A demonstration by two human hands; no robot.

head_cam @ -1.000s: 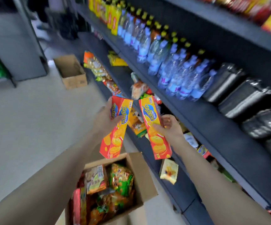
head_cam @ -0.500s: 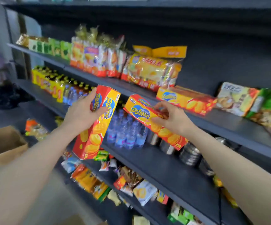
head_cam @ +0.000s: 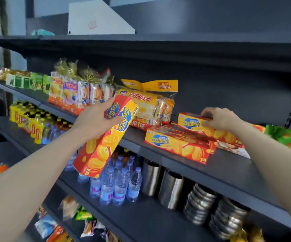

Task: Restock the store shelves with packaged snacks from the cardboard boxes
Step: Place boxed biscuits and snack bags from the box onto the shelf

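Both my hands are arriving at the snack shelf (head_cam: 176, 151) now: half a second ago my right hand was carrying its box through the air in front of the bottles, and at this moment it is setting that box down on the stack.

Head view: my right hand (head_cam: 219, 118) is curling its fingers over the top box (head_cam: 192, 123), which is resting on the stacked cracker boxes (head_cam: 174, 145) lying flat on the shelf, just right of the yellow bagged cakes (head_cam: 146, 105). My left hand (head_cam: 94, 119) is gripping the second cracker box (head_cam: 104, 137) by its upper end, thumb across the face, the box tilting down and hanging in front of the shelf edge, above the water bottles (head_cam: 116, 182).

To finish this well, I am judging that the top box needs squaring with the boxes beneath it, label facing out, before I am letting go; it looks slightly askew and could slide. The left box should then be turned flat and laid beside or on the stack, keeping clear of the bagged cakes so nothing gets pushed off.
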